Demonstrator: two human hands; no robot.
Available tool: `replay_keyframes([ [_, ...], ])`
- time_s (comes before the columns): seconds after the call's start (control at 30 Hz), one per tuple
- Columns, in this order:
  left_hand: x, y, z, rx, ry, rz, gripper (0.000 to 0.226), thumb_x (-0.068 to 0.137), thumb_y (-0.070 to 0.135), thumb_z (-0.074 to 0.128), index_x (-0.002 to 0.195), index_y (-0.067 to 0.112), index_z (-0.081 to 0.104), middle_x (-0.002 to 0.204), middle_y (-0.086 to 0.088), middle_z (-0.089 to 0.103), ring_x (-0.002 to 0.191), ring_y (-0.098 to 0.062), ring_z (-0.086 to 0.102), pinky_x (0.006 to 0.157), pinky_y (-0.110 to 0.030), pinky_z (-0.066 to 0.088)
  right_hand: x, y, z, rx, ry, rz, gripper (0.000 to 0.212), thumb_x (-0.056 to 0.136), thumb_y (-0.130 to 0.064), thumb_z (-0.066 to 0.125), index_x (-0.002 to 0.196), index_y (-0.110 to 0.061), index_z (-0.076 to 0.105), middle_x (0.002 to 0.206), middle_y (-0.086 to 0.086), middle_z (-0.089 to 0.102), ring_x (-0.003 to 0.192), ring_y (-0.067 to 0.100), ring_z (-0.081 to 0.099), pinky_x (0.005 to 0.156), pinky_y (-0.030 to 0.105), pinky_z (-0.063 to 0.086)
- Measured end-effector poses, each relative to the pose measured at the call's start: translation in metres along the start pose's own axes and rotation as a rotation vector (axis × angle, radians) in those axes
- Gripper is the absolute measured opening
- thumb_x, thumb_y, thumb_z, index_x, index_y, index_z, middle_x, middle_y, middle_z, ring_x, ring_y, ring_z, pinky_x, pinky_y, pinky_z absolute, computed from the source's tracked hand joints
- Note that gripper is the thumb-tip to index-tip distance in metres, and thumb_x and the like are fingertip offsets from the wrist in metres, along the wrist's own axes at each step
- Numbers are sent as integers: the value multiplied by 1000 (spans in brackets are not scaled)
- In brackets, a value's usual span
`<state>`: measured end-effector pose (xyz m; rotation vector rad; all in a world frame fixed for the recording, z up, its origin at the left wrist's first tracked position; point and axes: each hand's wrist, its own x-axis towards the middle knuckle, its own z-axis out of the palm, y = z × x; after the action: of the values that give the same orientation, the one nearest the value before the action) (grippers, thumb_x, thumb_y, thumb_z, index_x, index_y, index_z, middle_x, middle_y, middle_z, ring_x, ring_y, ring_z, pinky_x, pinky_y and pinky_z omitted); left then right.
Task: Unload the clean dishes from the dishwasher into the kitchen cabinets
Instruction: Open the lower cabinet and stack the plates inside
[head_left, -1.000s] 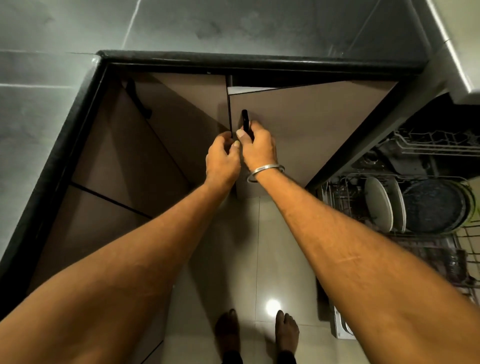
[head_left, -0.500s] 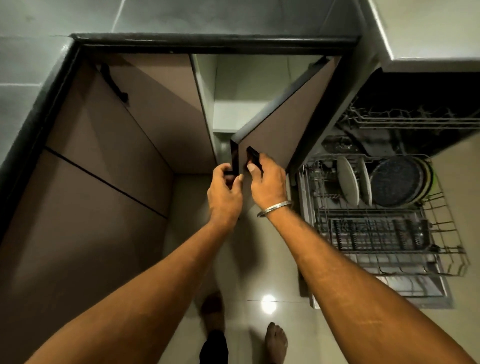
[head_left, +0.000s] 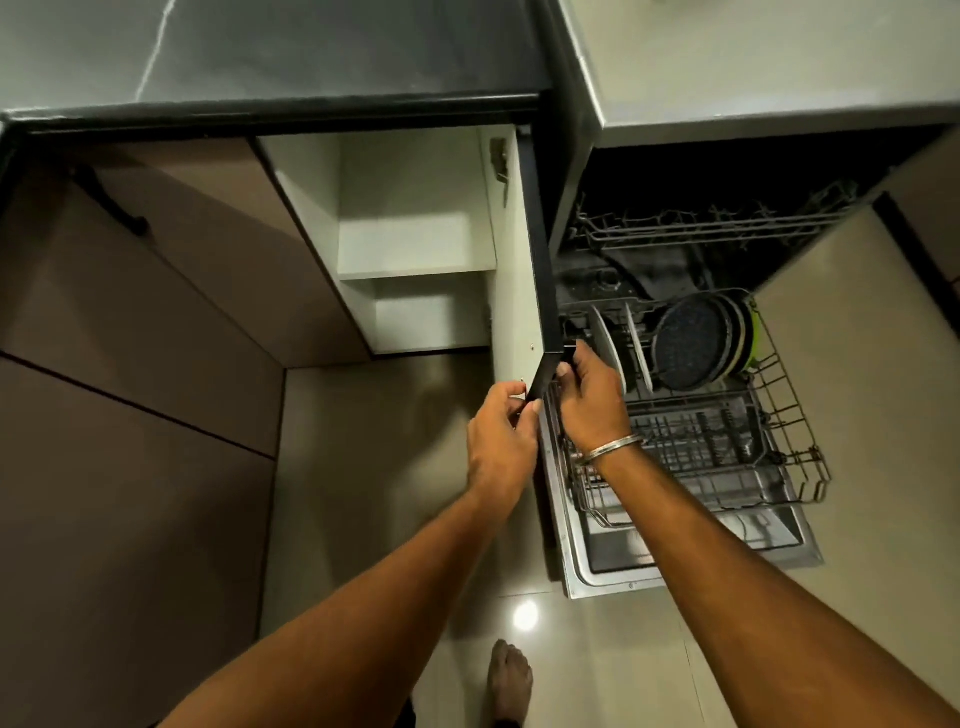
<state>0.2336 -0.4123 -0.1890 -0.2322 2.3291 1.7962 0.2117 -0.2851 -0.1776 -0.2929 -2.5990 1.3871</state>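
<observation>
On the right hand (head_left: 589, 405) the fingers curl round the outer edge of the open cabinet door (head_left: 537, 260). The left hand (head_left: 498, 441) pinches its lower corner. Just right, white plates (head_left: 607, 345) and dark dishes (head_left: 688, 345) stand upright in the dishwasher's pulled-out lower rack (head_left: 779, 426).

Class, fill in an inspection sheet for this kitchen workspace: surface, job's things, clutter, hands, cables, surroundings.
Surface: glossy beige floor tiles; grey stone countertop above.
Job's things: pulled-out wire lower rack holds two upright white plates, dark speckled round plates; white-lined cabinet stands open.
Clutter: nothing seen.
Hands: left hand pinches the dark-edged cabinet door at its lower corner; right hand grips its black handle.
Cables: nothing seen.
Surroundings: brown cabinet fronts left; a bare foot below.
</observation>
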Motion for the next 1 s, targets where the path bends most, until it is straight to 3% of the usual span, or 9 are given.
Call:
replay_keyframes([
  [0.13,1,2,36,13,-44,-3,24,94,26,69,116,30,60,99,5,74,93,-12,71,90,-43,59,7,18,-27,-22,42,23,16,101,-7,48,105,-13,62,89,0,70,84,14,66,75,39,56],
  [0.3,3,9,64,3,-40,-13,20,97,22,68,113,29,59,91,7,74,86,-15,72,82,-43,61,17,36,-46,-36,43,39,16,98,-5,46,103,-14,59,88,3,68,85,23,66,76,47,56],
  [0.47,2,15,70,-20,32,-13,18,97,18,69,112,20,59,79,3,69,67,-8,61,61,-23,53,19,43,-47,-66,27,38,13,99,-13,46,102,-19,57,84,0,67,80,22,66,69,49,57],
  [0.6,0,17,70,-46,18,-12,19,98,15,69,115,16,60,84,-3,71,70,-10,65,57,-13,51,16,41,-48,-1,31,54,13,102,-13,47,103,-20,58,85,-3,68,81,14,67,73,44,58],
  [0.7,-4,12,71,-56,7,-10,25,98,14,69,120,20,60,90,-3,72,79,-16,71,60,-12,52,2,46,-46,64,43,130,29,103,-19,49,128,-29,57,107,-6,70,100,8,66,86,34,58],
  [0.77,-9,8,71,-49,0,-19,31,98,14,68,126,23,58,95,1,72,82,-10,72,63,-12,52,-17,53,-39,76,46,191,41,103,-24,49,143,-34,49,124,-6,67,112,8,63,93,27,54],
  [0.9,-29,-11,80,22,-19,-49,36,100,15,63,131,27,50,96,9,71,88,1,68,71,-7,50,-66,73,-27,92,23,290,44,104,-25,49,147,-29,46,138,-1,61,123,10,58,103,33,51],
  [1.0,-39,-33,91,46,-82,-69,33,101,18,61,128,32,49,99,8,72,97,-7,68,87,-21,55,-102,97,-17,97,79,306,39,105,-30,47,143,-20,53,134,0,64,122,11,60,102,38,51],
])
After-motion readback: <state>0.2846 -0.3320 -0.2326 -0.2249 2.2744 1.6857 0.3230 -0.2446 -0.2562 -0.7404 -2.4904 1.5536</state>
